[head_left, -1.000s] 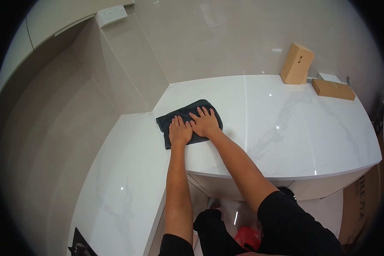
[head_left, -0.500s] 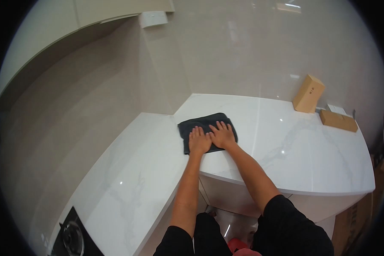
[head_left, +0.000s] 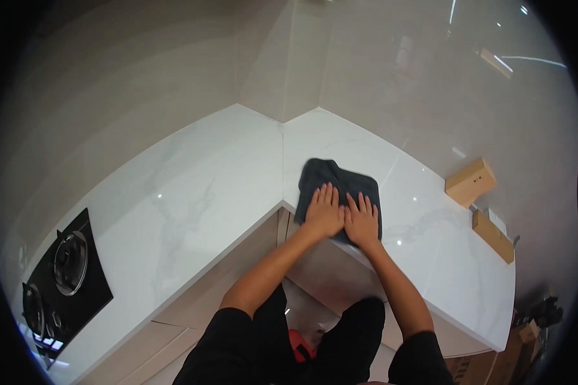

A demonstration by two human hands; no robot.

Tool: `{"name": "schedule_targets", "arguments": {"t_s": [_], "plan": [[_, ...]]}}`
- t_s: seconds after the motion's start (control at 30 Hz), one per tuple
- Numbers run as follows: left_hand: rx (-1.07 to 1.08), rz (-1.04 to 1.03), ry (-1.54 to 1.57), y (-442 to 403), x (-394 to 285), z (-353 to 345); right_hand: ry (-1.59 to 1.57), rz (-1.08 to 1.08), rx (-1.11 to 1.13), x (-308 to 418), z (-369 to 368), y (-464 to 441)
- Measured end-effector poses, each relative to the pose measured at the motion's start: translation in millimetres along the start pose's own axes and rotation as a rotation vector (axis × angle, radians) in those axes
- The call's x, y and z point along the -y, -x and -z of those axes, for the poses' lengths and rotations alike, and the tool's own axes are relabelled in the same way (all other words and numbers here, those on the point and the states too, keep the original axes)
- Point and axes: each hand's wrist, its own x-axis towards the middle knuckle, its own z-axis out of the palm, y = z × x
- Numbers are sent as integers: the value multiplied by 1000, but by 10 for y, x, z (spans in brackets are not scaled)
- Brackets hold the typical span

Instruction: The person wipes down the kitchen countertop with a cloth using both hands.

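A dark grey cloth lies spread on the white marbled countertop, close to the inner corner and reaching the front edge. My left hand rests flat on its left part, fingers stretched out and pointing away from me. Beside it, my right hand presses flat on the right part, fingers slightly apart. The two hands nearly touch at the thumbs. Part of the cloth is hidden under the palms.
On the left stands a black gas hob with round burners. Toward the right back are a tan block and a flat brown box against the wall. Cabinets run below the counter edge. Cardboard boxes stand on the floor at right.
My view has turned left, bringing more of the hob into sight. Both hands stay flat on the cloth, which now lies nearer the front edge of the right-hand counter.
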Motion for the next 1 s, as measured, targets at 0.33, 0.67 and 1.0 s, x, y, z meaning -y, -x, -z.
{"name": "schedule_targets", "arguments": {"t_s": [0.33,0.67,1.0], "plan": [[76,-58,65,-111,-129,131,7,-65,141,-107,212,15],[135,-27,36,-955,2,-75,28,-174,108,-439,-116,-678],[-11,16,72,-1507,82,-344,74,-292,57,-661,-343,-1213]]}}
